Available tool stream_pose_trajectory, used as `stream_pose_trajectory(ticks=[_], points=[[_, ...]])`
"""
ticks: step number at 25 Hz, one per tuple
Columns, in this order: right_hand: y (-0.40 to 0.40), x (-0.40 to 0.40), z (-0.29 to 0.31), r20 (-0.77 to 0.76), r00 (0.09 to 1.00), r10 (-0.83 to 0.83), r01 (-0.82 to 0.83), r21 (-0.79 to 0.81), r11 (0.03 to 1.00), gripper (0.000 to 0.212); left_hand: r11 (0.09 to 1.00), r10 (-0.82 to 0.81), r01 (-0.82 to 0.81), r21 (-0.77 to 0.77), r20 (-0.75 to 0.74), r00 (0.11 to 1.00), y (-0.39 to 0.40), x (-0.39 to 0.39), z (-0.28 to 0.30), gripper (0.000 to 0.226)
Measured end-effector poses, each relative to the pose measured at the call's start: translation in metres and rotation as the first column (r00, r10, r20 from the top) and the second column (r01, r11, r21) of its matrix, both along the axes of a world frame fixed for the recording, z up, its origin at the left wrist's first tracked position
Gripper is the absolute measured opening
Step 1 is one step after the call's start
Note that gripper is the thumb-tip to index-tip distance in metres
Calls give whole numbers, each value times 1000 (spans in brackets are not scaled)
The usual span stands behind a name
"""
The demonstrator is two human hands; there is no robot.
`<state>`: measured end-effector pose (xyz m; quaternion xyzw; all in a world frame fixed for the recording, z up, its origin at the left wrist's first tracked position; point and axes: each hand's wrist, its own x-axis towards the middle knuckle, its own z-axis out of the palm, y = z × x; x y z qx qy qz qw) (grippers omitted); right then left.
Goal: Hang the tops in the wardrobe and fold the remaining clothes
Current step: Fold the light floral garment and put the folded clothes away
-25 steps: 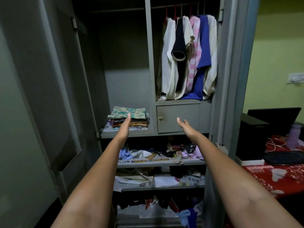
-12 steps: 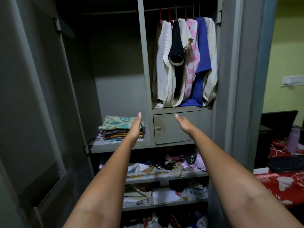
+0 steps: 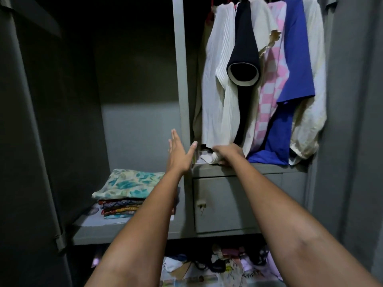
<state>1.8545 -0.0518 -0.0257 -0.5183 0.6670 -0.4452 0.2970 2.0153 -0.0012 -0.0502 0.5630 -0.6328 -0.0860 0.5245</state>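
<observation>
White ribbed fabric is bunched under your right hand (image 3: 227,154), whose fingers curl over the hem of the white ribbed top (image 3: 219,104) where it sags onto the ledge above the grey locker door (image 3: 236,204). Your left hand (image 3: 179,155) is released, fingers straight, just beside the wardrobe's centre post (image 3: 180,79) and touching nothing. The tops hang on the right: black top (image 3: 244,48), pink checked top (image 3: 273,79), blue top (image 3: 294,59). The folded stack (image 3: 126,191) sits on the left shelf (image 3: 124,228). Judged step: tidying the hung hems. Next move calls for lifting the hem clear so it hangs straight.
</observation>
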Motion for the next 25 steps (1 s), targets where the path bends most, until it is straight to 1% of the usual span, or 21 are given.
stream_pose_trajectory(ticks=[2, 3, 4, 5, 6, 8, 9, 11, 12, 13, 14, 15, 16, 17, 18, 20, 21, 22, 23, 24, 25], points=[[-39, 19, 9, 86, 994, 67, -70, 28, 997, 36, 990, 55, -58, -126, -30, 998, -34, -3, 0, 90], [-55, 25, 11, 168, 981, 94, -94, -6, 996, 28, 978, 79, -85, -190, -38, 996, -43, -5, 0, 86], [-70, 32, 13, 274, 953, 126, -113, -65, 992, 22, 964, 108, -114, -239, -38, 993, -49, -5, -2, 81], [-84, 36, 12, 357, 922, 148, -112, -120, 986, 22, 951, 141, -143, -275, -27, 990, -52, -6, -5, 77], [-95, 41, 10, 391, 906, 163, -115, -144, 983, 27, 938, 168, -163, -306, -12, 986, -55, -6, -8, 74], [-105, 45, 3, 360, 912, 195, -166, -110, 980, 42, 925, 178, -163, -343, 11, 984, -58, -5, -10, 72], [-105, 46, 0, 333, 923, 195, -185, -60, 981, 40, 923, 172, -156, -351, 13, 985, -58, -5, -10, 72], [-91, 42, -1, 296, 933, 203, -224, 36, 974, 26, 919, 161, -140, -369, 26, 987, -58, -4, -10, 72], [-80, 37, 0, 276, 939, 206, -231, 63, 971, 25, 911, 170, -141, -388, 40, 985, -57, -5, -10, 73], [-66, 29, 2, 248, 949, 196, -221, 75, 972, 25, 901, 191, -154, -407, 52, 980, -56, -5, -10, 75], [-53, 20, 6, 200, 966, 165, -178, 50, 983, 26, 888, 227, -181, -422, 60, 972, -55, -6, -10, 77], [-39, 11, 9, 85, 994, 75, -73, -23, 997, 26, 877, 270, -220, -427, 61, 961, -53, -7, -10, 80], [-23, 0, 10, -53, 996, -74, 67, -122, 990, 27, 869, 306, -258, -422, 50, 951, -50, -9, -10, 83], [-8, -12, 9, -157, 958, -239, 198, -238, 951, 28, 863, 339, -296, -409, 36, 940, -46, -13, -11, 86], [5, -25, 7, -202, 904, -377, 296, -338, 893, 30, 859, 370, -327, -395, 36, 928, -43, -17, -12, 88], [21, -57, -5, -229, 794, -564, 407, -489, 771, 32, 854, 414, -337, -397, 124, 902, -36, -29, -17, 91], [22, -76, -12, -258, 745, -616, 418, -539, 731, 32, 855, 416, -306, -418, 201, 887, -34, -34, -20, 91], [21, -92, -17, -318, 722, -614, 401, -530, 747, 33, 860, 403, -255, -442, 280, 871, -32, -40, -24, 91], [16, -107, -20, -410, 720, -560, 360, -469, 806, 34, 864, 381, -190, -466, 360, 851, -32, -45, -28, 89], [12, -118, -23, -534, 717, -448, 296, -349, 889, 36, 863, 367, -121, -491, 443, 818, -34, -50, -32, 87], [8, -124, -24, -655, 693, -301, 231, -195, 953, 40, 858, 365, -64, -510, 517, 774, -36, -56, -36, 83]])
